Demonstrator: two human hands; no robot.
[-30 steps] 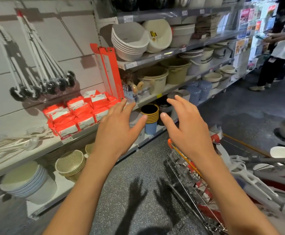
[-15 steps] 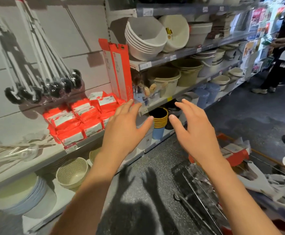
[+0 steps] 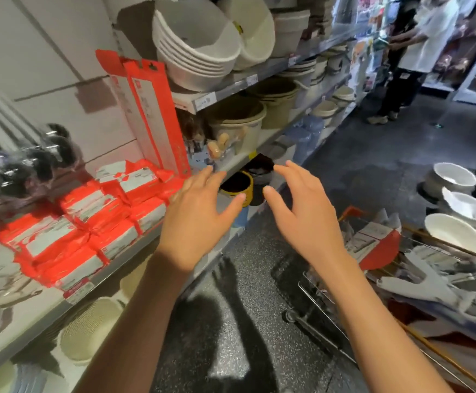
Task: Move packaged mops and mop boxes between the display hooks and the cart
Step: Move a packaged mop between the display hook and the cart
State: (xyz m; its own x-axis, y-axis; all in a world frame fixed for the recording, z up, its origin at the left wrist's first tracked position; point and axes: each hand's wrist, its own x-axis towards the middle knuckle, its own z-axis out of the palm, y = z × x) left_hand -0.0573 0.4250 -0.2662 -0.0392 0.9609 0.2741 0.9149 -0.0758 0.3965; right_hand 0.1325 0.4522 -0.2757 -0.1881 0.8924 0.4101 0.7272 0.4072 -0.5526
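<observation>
- Reaching forward with both arms, the person holds the left hand (image 3: 200,214) and right hand (image 3: 306,211) side by side in the air, palms down, over the floor between the shelf (image 3: 112,268) on the left and the cart (image 3: 324,304) on the right; neither touches anything.
- Two tall red mop boxes (image 3: 149,114) stand upright at the far end of that shelf, leaning against the wall, just beyond the left fingertips; by their pose the hands seem readied to take a box from both sides, though that is a judgement.
- Red-and-white packets (image 3: 95,211) lie stacked flat on the shelf left of the left hand, near but apart from it.
- White mops (image 3: 440,287) lie lengthwise across the cart, with a red package (image 3: 378,245) at its far end, right of the right wrist.
- Fingers of both hands are spread and only slightly bent, released and grasping nothing; the thumbs point toward each other with a gap between.
- Black-headed mops (image 3: 46,157) hang at far left, too blurred to tell more.
</observation>
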